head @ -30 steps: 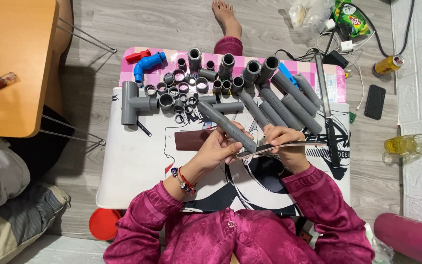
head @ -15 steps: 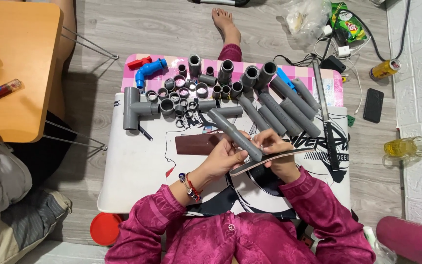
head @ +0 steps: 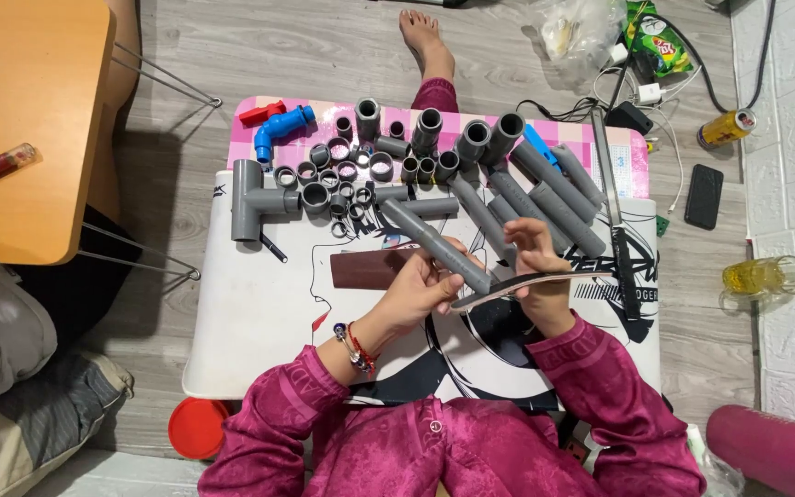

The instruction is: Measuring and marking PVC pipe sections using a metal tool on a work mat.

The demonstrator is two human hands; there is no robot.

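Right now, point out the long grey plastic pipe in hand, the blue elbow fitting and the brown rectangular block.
long grey plastic pipe (head: pixel 416 232): head view, bare mid-length.
blue elbow fitting (head: pixel 280 130): head view, on its bend.
brown rectangular block (head: pixel 365 269): head view, top face.

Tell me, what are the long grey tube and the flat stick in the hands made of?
Grey tube: probably hard plastic pipe, matte and evenly grey like the fittings nearby. Flat stick: hard to tell, maybe a sanding file; thin, dark on top, pale at the edge.
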